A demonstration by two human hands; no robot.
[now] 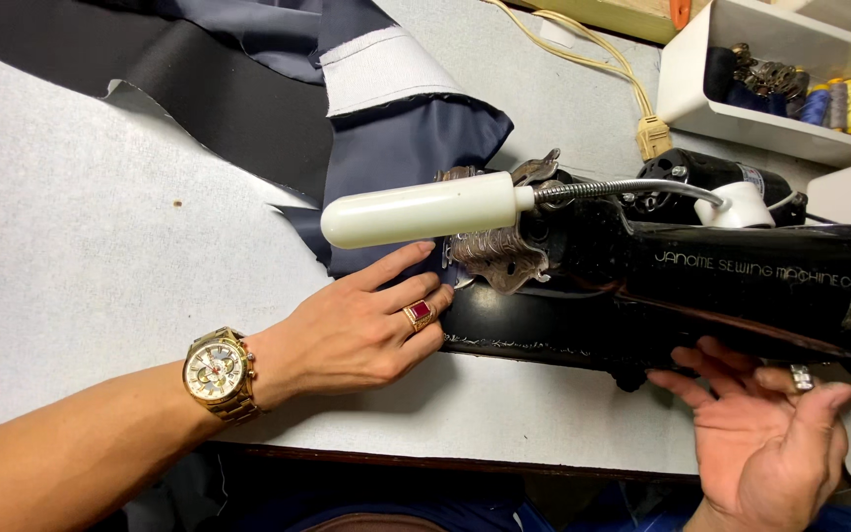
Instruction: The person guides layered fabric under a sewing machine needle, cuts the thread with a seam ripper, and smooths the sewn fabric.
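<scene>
Your left hand (361, 330) lay flat, fingers stretched, pressing the dark navy fabric piece (401, 148) just beside the black cast-iron sewing machine (741, 286), under its white tube-shaped lamp (421, 209). Your right hand (770, 433) hovered palm-up and loosely open, gripping nothing, below the machine's arm.

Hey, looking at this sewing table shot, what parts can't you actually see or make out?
All in the head view:
- Needle area: hidden behind the white lamp and machine head.
- Left hand fingertips: tucked under the lamp, against the navy fabric; contact point unclear.
- Right hand: palm up under the machine arm, wrist cut by the bottom edge.
- Thread spools in the white tray: cut by the right edge.
</scene>
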